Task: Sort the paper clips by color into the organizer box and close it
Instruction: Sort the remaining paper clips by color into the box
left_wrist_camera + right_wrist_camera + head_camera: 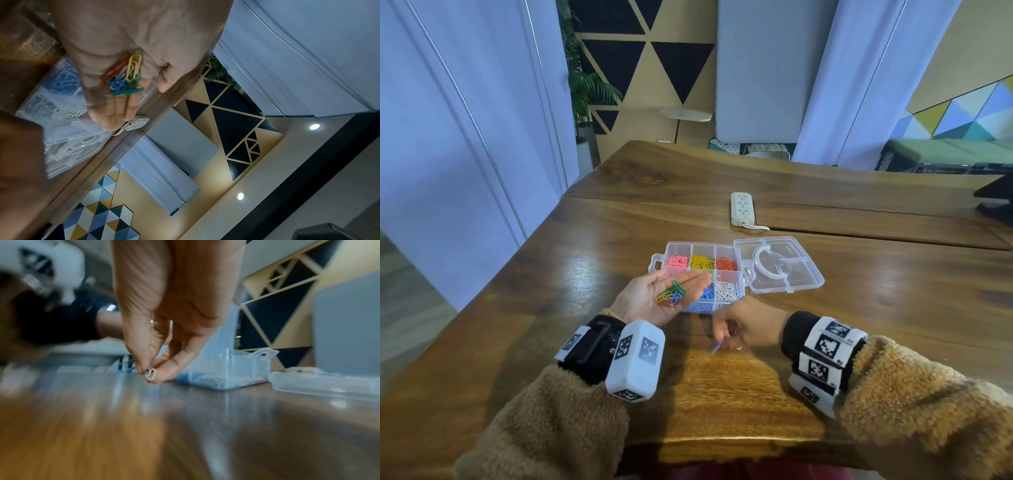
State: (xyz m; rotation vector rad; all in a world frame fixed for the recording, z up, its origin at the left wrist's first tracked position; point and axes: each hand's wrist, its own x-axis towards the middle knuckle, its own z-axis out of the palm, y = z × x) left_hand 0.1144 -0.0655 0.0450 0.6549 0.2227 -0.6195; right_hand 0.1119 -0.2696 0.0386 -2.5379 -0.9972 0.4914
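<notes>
A clear organizer box (736, 272) stands open on the wooden table, its lid (804, 277) laid flat to the right. Pink, yellow and orange clips fill the back compartments; blue and white ones (727, 291) the front. My left hand (643, 301) lies palm up over the box's front left corner, with several mixed clips (671, 295) resting loose on the flat palm (115, 48). My right hand (743, 329) is low at the table just in front of the box. Its fingertips (164, 371) pinch a white clip (151, 374) and a blue clip (125, 366).
A white power strip (740, 209) lies behind the box. A dark stand (996, 202) sits at the far right edge. The table's left edge runs diagonally beside my left arm. Bare wood (722, 394) lies between my forearms.
</notes>
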